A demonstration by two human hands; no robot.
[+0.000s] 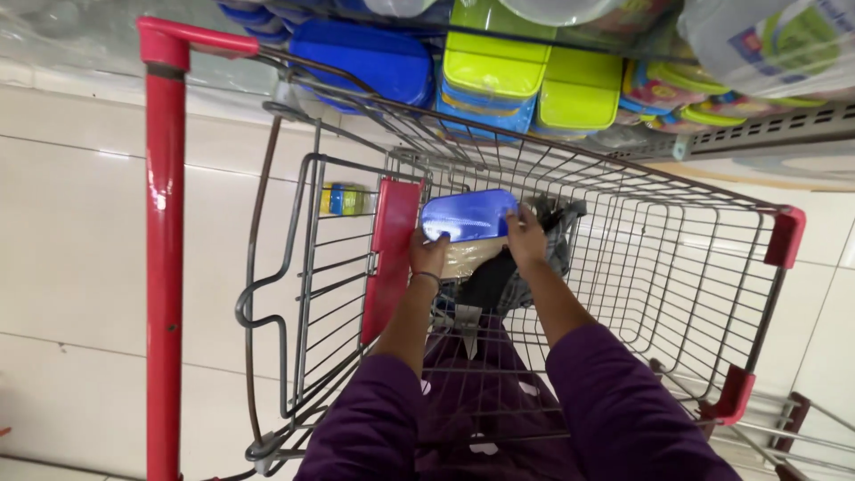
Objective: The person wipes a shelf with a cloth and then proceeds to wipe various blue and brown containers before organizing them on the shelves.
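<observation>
We have the blue-lidded container (469, 216) low inside the wire shopping cart (659, 258), above a dark bag (499, 276). Our left hand (428, 254) pinches one end, our right hand (525, 239) the other, both grips closed narrow on the lid's edges. The risk as we judge it: the glossy lid could slip from these fingertip holds, or pop loose from its clear tub.

Pale glossy floor tiles (71, 267), thin grout lines, ceiling light glare. Store shelf (757, 134) along top edge, perforated metal lip, stacked with blue lidded boxes (361, 58), lime-green lidded boxes (494, 58), wrapped multicolour plastic tubs (677, 89). Second trolley frame (802, 419) at lower right corner.
</observation>
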